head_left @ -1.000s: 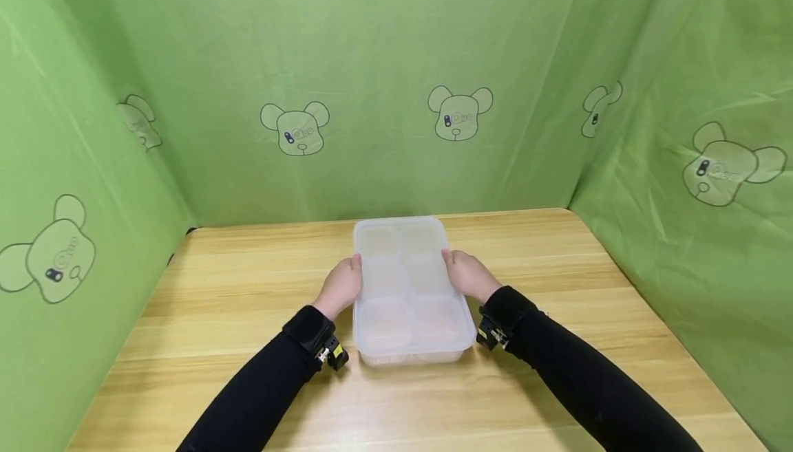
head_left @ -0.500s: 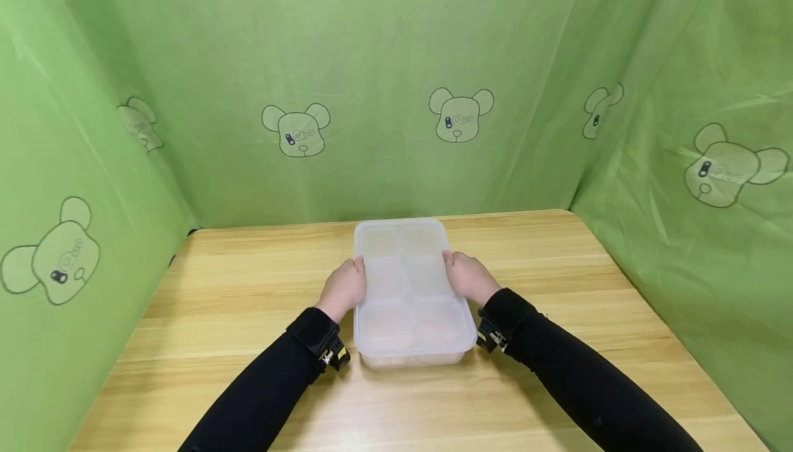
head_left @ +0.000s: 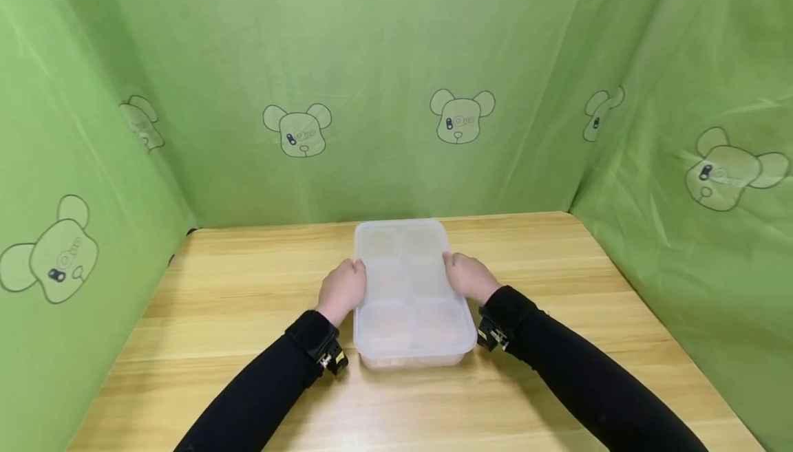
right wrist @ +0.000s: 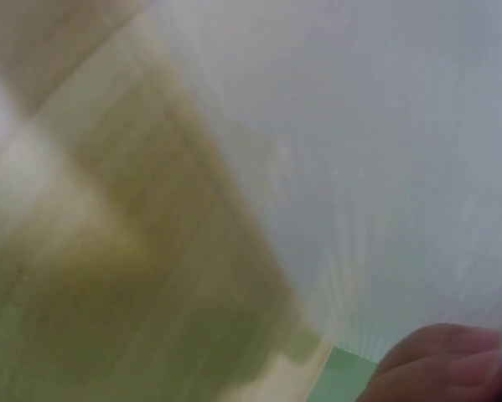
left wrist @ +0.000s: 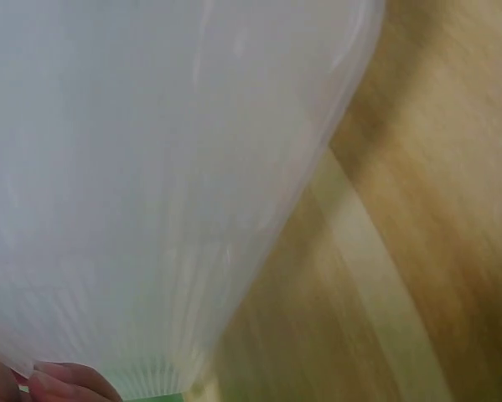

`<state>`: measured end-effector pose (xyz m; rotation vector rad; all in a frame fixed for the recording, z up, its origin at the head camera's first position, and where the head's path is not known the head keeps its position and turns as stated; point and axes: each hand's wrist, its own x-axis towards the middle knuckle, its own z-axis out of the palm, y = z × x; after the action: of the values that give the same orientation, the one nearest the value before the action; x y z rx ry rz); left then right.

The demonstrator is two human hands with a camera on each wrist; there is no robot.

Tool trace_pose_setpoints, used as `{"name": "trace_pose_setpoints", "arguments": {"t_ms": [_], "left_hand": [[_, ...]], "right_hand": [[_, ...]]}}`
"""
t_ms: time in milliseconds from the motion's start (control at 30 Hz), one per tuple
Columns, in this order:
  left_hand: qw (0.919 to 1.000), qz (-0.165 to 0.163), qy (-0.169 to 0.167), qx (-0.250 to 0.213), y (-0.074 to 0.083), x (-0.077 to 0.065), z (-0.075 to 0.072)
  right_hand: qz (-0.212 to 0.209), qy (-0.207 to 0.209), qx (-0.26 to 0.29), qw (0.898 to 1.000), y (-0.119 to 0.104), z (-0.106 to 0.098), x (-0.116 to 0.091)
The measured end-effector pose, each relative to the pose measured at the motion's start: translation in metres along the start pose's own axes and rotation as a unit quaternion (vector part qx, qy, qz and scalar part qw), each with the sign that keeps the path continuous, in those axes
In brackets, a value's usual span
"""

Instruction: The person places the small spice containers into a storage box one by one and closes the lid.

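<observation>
A translucent white plastic food container (head_left: 405, 287) with a lid lies lengthwise in the middle of the head view, its several compartments showing faintly through the lid. My left hand (head_left: 343, 290) grips its left long edge, thumb at the lid's rim. On the opposite edge, my right hand (head_left: 472, 278) holds it in the same way. Ribbed lower walls of the container (left wrist: 175, 193) fill much of the left wrist view, with curled left fingertips (left wrist: 66, 383) at the bottom corner. The right wrist view has right fingers (right wrist: 443, 368) bent against the container's side.
The wooden table (head_left: 235, 273) extends on both sides of the container and in front of it. Green cloth (head_left: 384, 46) printed with bear heads hangs along the back, left and right. A small camera is strapped to each black-sleeved wrist.
My left hand has shifted slightly right, its thumb a bit farther over the container's rim. The right hand and the container look almost unchanged.
</observation>
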<state>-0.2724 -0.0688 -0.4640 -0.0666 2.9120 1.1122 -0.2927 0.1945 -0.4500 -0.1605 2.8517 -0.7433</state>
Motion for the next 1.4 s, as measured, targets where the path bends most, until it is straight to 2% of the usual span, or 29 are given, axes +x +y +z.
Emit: {"name": "trace_pose_setpoints", "arguments": {"t_ms": [167, 333, 500, 700, 867, 1000, 1267, 1400], "left_hand": [[0.9994, 0.006, 0.004, 0.033, -0.002, -0.005, -0.006], [0.9961, 0.02, 0.0, 0.086, 0.0, -0.015, -0.014], [0.9888, 0.037, -0.004, 0.145, 0.005, -0.036, -0.02], [0.9792, 0.054, -0.005, 0.195, 0.005, -0.068, -0.022], [0.9789, 0.076, -0.005, 0.19, 0.004, -0.096, -0.021], [0.9813, 0.088, -0.017, 0.17, 0.005, -0.111, -0.02], [0.9814, 0.089, -0.018, 0.169, 0.004, -0.124, -0.018], [0.9802, 0.088, -0.026, 0.175, 0.004, -0.127, -0.018]], "right_hand": [[-0.001, -0.02, -0.002, 1.0, -0.003, -0.002, 0.002], [0.002, -0.039, -0.014, 0.999, -0.002, -0.01, 0.004], [-0.015, -0.037, -0.031, 0.999, -0.002, -0.023, 0.007], [-0.059, 0.008, -0.064, 0.996, -0.003, -0.028, 0.023], [-0.06, 0.033, -0.081, 0.994, -0.007, -0.03, 0.036], [-0.05, 0.037, -0.079, 0.995, -0.009, -0.034, 0.044], [-0.085, 0.062, -0.114, 0.988, -0.007, -0.038, 0.061], [-0.086, 0.066, -0.11, 0.988, -0.007, -0.038, 0.064]]}}
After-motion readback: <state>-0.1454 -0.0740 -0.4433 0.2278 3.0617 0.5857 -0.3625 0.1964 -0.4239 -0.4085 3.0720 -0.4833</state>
